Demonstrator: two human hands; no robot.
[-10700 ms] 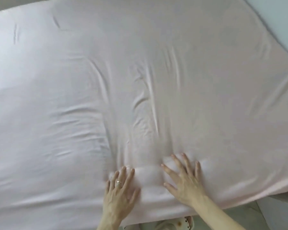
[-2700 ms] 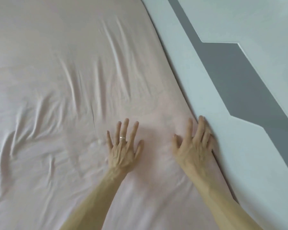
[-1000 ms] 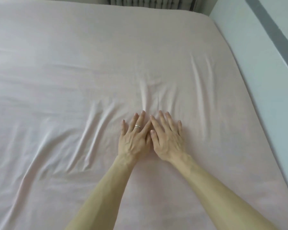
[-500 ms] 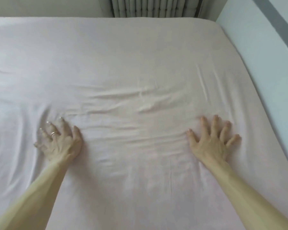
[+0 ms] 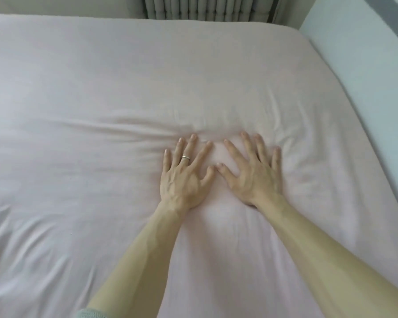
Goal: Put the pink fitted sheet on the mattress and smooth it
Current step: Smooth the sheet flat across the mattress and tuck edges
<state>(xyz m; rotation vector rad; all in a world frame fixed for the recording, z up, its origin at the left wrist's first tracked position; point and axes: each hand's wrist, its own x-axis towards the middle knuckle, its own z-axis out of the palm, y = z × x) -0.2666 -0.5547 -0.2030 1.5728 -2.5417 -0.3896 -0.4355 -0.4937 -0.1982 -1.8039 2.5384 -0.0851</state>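
The pink fitted sheet (image 5: 101,92) covers the whole top of the mattress, which is hidden under it. My left hand (image 5: 184,177), with a ring on it, lies flat on the sheet near the middle, fingers spread and straight. My right hand (image 5: 253,173) lies flat just beside it, fingers spread too; the two thumbs nearly touch. Both palms press the fabric. Shallow creases fan out from the fingertips to the left and right, and soft folds run across the near left part of the sheet.
A pale blue wall (image 5: 365,65) runs along the right side of the bed. A ribbed grey radiator (image 5: 211,8) stands behind the far edge of the mattress.
Half a second ago my hands were spread far apart on the sheet; both have come together at the middle. The creases between them have flattened, and a new ridge sits ahead of the fingertips.
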